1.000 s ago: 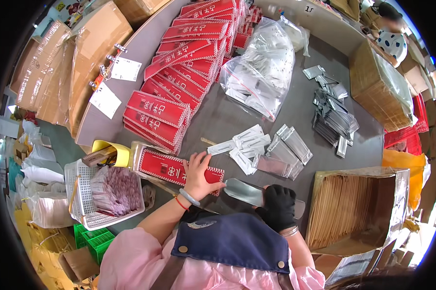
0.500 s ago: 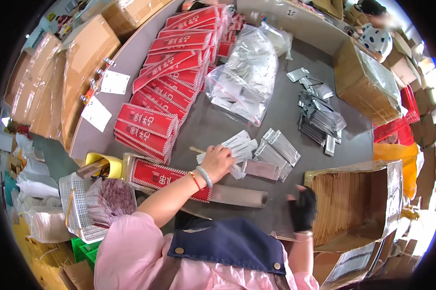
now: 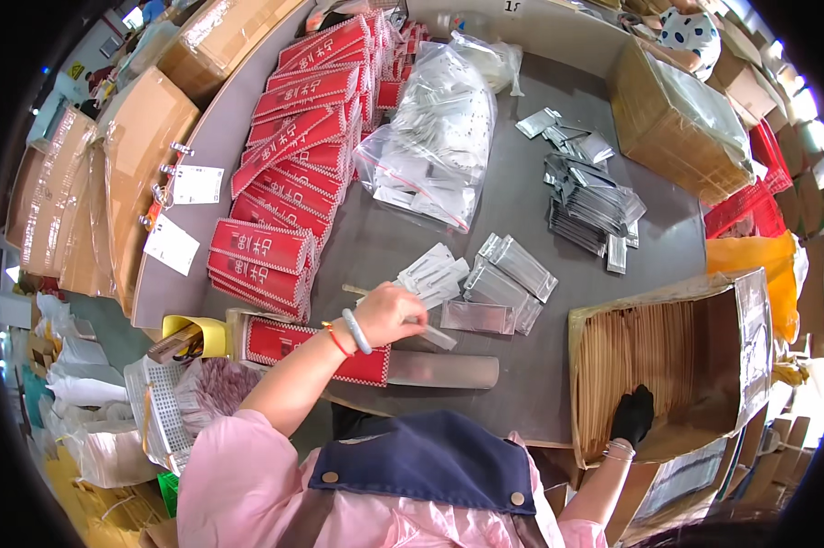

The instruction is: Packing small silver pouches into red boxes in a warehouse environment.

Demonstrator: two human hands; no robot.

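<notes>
My left hand point(image 3: 391, 315) is closed above the table, fingers pinched, with a small white packet point(image 3: 438, 338) sticking out beneath them. Just beyond it lies a loose fan of similar white packets point(image 3: 435, 274). A thin beige stick point(image 3: 352, 289) shows beside my knuckles. My right hand point(image 3: 632, 416), in a black glove, reaches into an open cardboard box point(image 3: 745, 347) and touches the upright row of thin brown pieces point(image 3: 622, 356) packed inside; its fingertips are partly lost against them. Under my left forearm, a red printed sleeve point(image 3: 362, 363) lies on a grey metal strip point(image 3: 444, 371).
Overlapping red sleeves point(image 3: 289, 187) are piled along the left side. A clear bag of white packets point(image 3: 439, 137) lies at the back middle. Clear packets point(image 3: 512, 283) lie centrally, silvery packets point(image 3: 590, 205) to the right. A closed carton point(image 3: 677, 119) stands back right, a white basket point(image 3: 156, 411) at left.
My right hand has moved right, from the table beside the box into it. My left hand has drawn slightly back and left, away from the fan of packets, with one white packet at its fingers.
</notes>
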